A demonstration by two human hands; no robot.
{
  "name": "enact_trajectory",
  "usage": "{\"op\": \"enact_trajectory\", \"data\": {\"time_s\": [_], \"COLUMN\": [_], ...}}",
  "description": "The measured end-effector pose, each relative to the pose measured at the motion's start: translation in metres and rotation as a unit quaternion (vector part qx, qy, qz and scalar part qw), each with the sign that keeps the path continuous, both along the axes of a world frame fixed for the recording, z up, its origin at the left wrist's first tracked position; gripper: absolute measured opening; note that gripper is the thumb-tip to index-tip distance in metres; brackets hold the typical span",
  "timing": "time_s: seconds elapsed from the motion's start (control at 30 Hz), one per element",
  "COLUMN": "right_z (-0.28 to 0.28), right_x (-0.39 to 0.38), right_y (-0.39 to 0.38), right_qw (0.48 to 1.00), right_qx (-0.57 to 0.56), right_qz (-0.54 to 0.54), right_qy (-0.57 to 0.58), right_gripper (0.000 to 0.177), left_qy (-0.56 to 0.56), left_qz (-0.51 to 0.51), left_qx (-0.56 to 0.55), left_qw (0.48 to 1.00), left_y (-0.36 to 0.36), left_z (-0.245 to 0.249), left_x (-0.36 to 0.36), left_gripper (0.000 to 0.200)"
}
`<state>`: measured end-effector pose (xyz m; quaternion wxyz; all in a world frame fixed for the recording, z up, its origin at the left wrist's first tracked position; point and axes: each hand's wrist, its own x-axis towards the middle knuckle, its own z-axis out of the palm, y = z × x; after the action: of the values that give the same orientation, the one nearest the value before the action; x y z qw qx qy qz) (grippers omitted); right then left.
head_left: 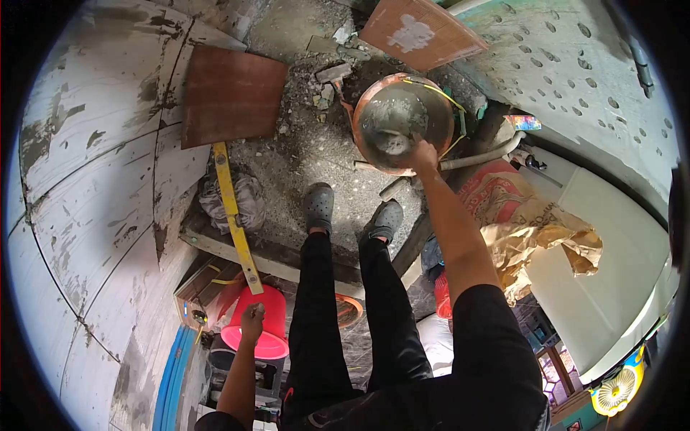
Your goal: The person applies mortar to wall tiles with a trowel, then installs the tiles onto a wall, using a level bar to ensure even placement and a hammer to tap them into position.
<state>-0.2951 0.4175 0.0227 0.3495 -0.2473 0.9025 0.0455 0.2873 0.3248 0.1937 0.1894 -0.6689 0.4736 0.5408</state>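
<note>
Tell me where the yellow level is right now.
Head view, left of centre: the yellow level runs diagonally from the brown tile down to the pink bucket, near the left hand.

Fisheye shot, heavy barrel distortion, black vignette all round. Bright, even daylight from above. White wall (86, 187) on the left and pale panel (618, 244) on the right close to blown out. Shadows soft, darkest under the step. Dull sheen inside the basin (392, 115). Bucket (266, 330) reads oversaturated pink. Black trousers (323, 323) lose detail. Centre sharp, rim smeared; fan (614, 395) glows overexposed.
</note>
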Motion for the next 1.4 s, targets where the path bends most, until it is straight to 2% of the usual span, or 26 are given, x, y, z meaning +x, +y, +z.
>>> {"op": "enact_trajectory", "data": {"time_s": [0.07, 0.2, 0.3, 0.5, 0.6, 0.7, 0.83, 0.93, 1.17, 1.27, 1.3, 1.4], "right_z": [-0.031, -0.025, -0.018, -0.004, 0.009, 0.002, 0.001, 0.02, 0.007, -0.036, -0.035, -0.014], "right_x": [-0.003, -0.002, -0.017, -0.035, -0.03, -0.018, -0.002, -0.004, -0.03, -0.032, -0.026, -0.019], "right_y": [0.01, 0.016, 0.009, -0.001, -0.003, 0.017, 0.033, 0.031, 0.013, 0.023, 0.024, 0.027], "right_qw": [0.998, 0.988, 0.976, 0.971, 0.965, 0.975, 0.987, 0.992, 0.957, 0.97, 0.981, 0.988], "right_qx": [-0.01, -0.076, -0.074, -0.077, -0.039, -0.018, 0.067, 0.02, -0.105, -0.039, -0.057, 0.002], "right_qz": [-0.059, -0.134, -0.202, -0.213, -0.25, -0.197, -0.143, -0.128, -0.233, -0.22, -0.146, -0.15], "right_qy": [-0.004, 0.023, 0.034, 0.071, 0.069, 0.1, 0.032, 0.004, 0.134, 0.091, 0.119, 0.038], "right_gripper": [0.082, 0.059, 0.051, 0.05, 0.05, 0.047, 0.046, 0.045, 0.044, 0.047, 0.047, 0.046], "left_qy": [-0.008, -0.02, -0.028, -0.019, -0.015, -0.023, -0.005, -0.009, -0.025, -0.037, -0.039, -0.03], "left_qz": [0.008, 0.023, 0.016, 0.029, 0.02, 0.012, 0.014, 0.016, 0.0, -0.018, -0.019, -0.005], "left_qx": [0.008, 0.01, 0.014, 0.019, 0.015, 0.011, 0.008, 0.019, 0.013, 0.012, 0.013, 0.022], "left_qw": [1.0, 0.999, 0.999, 0.999, 1.0, 1.0, 1.0, 1.0, 1.0, 0.999, 0.999, 0.999], "left_y": [-0.002, 0.004, 0.004, 0.004, 0.003, 0.003, 0.007, 0.008, 0.008, 0.005, 0.005, 0.006], "left_z": [0.002, -0.003, 0.0, -0.001, 0.0, 0.003, -0.001, -0.003, -0.005, -0.001, 0.0, -0.004], "left_x": [0.006, 0.014, 0.009, 0.0, -0.003, -0.005, -0.001, -0.004, -0.003, 0.004, 0.004, 0.004], "left_gripper": [0.04, 0.04, 0.04, 0.04, 0.04, 0.04, 0.039, 0.038, 0.037, 0.037, 0.037, 0.038]}}
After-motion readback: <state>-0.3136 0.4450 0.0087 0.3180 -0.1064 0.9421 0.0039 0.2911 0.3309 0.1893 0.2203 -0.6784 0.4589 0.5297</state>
